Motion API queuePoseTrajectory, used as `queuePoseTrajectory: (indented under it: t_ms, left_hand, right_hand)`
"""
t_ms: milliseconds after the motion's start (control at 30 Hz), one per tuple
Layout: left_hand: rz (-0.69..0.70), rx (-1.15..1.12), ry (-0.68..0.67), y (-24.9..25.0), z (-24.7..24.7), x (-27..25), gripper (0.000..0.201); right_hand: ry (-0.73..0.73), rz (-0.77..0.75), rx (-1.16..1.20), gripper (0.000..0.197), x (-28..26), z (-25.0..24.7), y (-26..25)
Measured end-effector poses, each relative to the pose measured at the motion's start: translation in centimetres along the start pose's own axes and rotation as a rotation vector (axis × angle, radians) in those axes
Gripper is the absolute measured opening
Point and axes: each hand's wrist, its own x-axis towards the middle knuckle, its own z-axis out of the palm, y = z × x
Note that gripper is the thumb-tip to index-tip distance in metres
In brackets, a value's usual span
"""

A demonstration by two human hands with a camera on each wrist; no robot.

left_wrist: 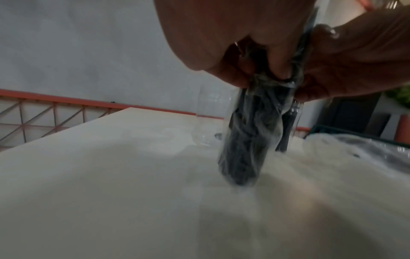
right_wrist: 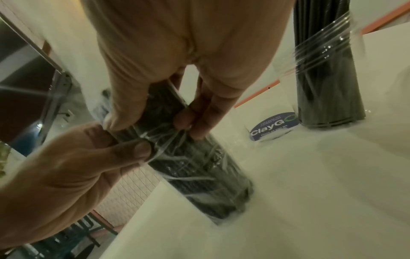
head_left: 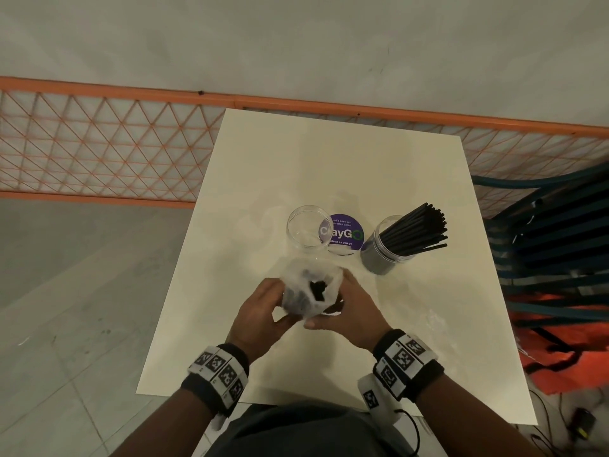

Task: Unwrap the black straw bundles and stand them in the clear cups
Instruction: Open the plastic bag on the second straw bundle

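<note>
Both hands, left hand [head_left: 260,311] and right hand [head_left: 346,308], curled tight around wrapped straw bundle [head_left: 308,293], standing on counter [head_left: 329,166]. Behind: empty clear cup [head_left: 309,229]; other cup [head_left: 385,249] full of black straws [head_left: 418,229]. Wrap crinkly, torn open on top.

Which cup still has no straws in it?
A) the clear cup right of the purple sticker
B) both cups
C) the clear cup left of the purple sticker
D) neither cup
C: the head view shows the left clear cup empty beside the purple sticker, while the right clear cup already holds loose black straws; both the left hand and the right hand grip the wrapped straw bundle.
</note>
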Motion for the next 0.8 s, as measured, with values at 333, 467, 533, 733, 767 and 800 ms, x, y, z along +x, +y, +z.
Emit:
queuePoseTrajectory:
  t_ms: [333, 467, 533, 733, 767, 800]
  left_hand:
    - [-0.031, -0.051, -0.163, -0.3, 0.4, -0.3, 0.092]
    - [-0.094, -0.177, -0.086, 1.4, 0.2, 0.8, 0.093]
    - [-0.119, -0.145, -0.074, 2.3, 0.4, 1.2, 0.082]
    - [-0.097, -0.052, -0.149, 0.8, 1.2, 1.6, 0.065]
    - [-0.090, -0.050, -0.152, 0.7, 1.2, 1.7, 0.067]
    - [-0.082, -0.051, -0.147, 0.6, 1.2, 1.9, 0.065]
  right_hand:
    - [-0.056, 0.095, -0.227, 0.063, 2.0, 1.1, 2.2]
    - [-0.115, 0.153, -0.271, 0.064, 2.5, 1.4, 1.7]
    - [-0.117, 0.191, -0.252, 0.066, 2.1, 1.2, 1.5]
    - [0.070, 0.095, -0.074, 0.097, 1.6, 0.9, 2.1]
    - [0.070, 0.088, -0.054, 0.091, 1.7, 0.9, 2.0]
    - [0.065, 0.083, -0.068, 0.083, 1.7, 0.9, 1.7]
